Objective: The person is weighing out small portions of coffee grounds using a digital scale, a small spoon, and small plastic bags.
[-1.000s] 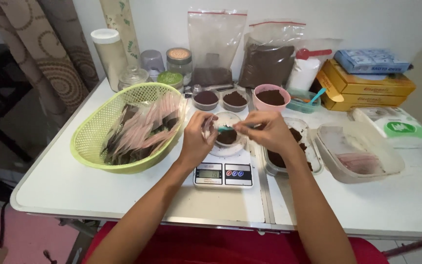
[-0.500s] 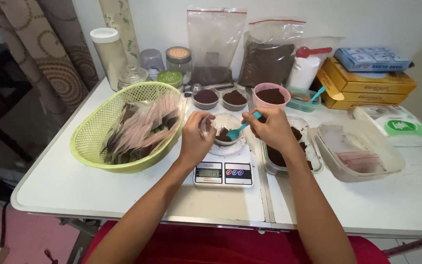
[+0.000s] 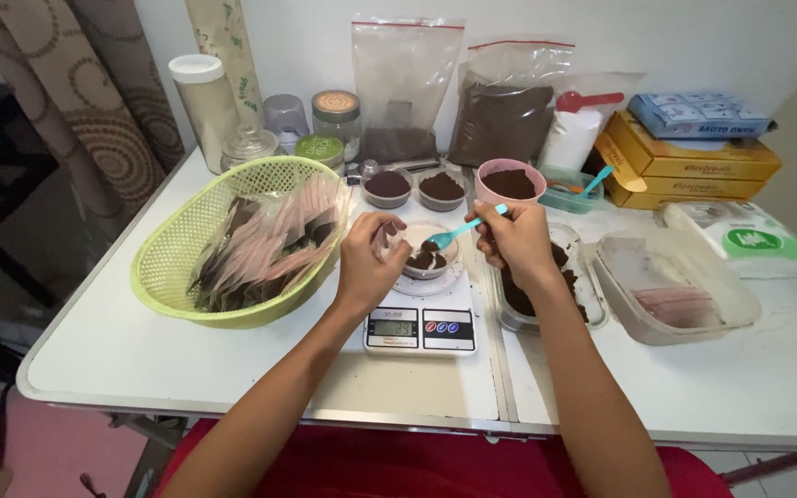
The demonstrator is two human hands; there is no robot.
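Turquoise plastic spoon (image 3: pixel 461 228) pinched near its handle end between the fingers of the right hand (image 3: pixel 516 242), its bowl lowered over a small clear cup of dark brown powder (image 3: pixel 429 252) that sits on the white digital kitchen scale (image 3: pixel 422 314) at the table's middle. The left hand (image 3: pixel 368 261) curls around the cup's left side, fingers narrow and closed on a small clear wrapper or the cup's rim; which of the two cannot be told.

Done well, the step seems to call for a level spoon tipped slowly just above the cup, the left hand steadying without pressing down on the scale, and eyes on the display between small additions.

Counted outward: one scale, one cup on it, and one spoon in hand, with a second turquoise spoon (image 3: pixel 595 180) lying in a small teal tray (image 3: pixel 568 191) behind. Two small round bowls of brown powder (image 3: pixel 414 187) stand beyond the scale, one pink cup of the same powder (image 3: pixel 509 181) beside them. One clear rectangular tub of dark powder (image 3: pixel 546 295) lies just right of the scale, touching the right wrist's side; one larger clear tub (image 3: pixel 675 286) sits farther right. One lime-green woven plastic basket (image 3: pixel 232 242) of many filled sachets, too many to count, rests at left. Two clear zip bags (image 3: pixel 454 97) lean on the wall, with about five jars (image 3: pixel 260 115) at left and two stacked yellow cartons (image 3: pixel 684 159) at right, on the white table (image 3: pixel 186 378).
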